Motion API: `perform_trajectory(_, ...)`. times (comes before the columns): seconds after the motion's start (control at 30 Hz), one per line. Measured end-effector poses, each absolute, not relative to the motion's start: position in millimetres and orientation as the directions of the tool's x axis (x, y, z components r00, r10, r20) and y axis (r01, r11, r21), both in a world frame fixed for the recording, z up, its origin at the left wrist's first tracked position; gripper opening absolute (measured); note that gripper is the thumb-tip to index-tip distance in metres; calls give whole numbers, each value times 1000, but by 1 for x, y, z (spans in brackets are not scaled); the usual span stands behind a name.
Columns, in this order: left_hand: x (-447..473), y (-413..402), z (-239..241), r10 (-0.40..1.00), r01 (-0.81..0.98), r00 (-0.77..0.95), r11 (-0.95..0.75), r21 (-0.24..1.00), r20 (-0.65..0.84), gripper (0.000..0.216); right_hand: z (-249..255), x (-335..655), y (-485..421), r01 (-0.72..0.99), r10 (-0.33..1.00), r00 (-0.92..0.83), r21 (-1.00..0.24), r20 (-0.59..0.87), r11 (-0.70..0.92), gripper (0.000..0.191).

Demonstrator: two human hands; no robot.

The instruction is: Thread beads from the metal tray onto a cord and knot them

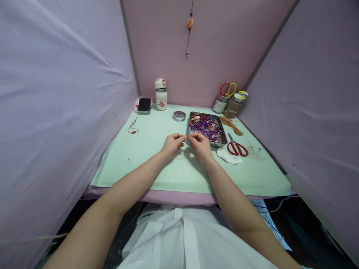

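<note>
My left hand is closed in a pinch just left of the bead tray. Below its fingers hangs a thin pale cord in a loop, with a small purple bead close to the palm. My right hand is also pinched, its fingertips nearly meeting the left ones in front of the tray's near left corner. What sits between the right fingertips is too small to make out. Purple, orange and clear beads fill the metal tray.
Red-handled scissors, a crumpled white cloth and brown cords lie right of the tray. Jars, a round tin, a bottle and a dark-topped box stand behind. A red beaded bracelet lies left.
</note>
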State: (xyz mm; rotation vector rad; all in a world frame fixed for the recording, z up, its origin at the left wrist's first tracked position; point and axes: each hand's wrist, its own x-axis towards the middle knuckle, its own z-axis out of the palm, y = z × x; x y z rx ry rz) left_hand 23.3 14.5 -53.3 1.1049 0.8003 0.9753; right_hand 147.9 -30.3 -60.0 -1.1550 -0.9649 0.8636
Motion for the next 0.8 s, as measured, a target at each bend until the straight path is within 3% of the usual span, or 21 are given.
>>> perform_trajectory(0.4,23,13,-53,924,-230,382,118,966,-22,27,-61,148,-31,-62,926,350,-983,143,175,20)
perform_trajectory(0.67,23,14,-54,919,-230,395,90,969,8,27,-50,145,-36,-232,941,338,-971,-27,55,24)
perform_trajectory(0.8,23,14,-55,919,-208,394,61,976,27,28,-48,145,-37,-258,946,323,-965,-35,52,26)
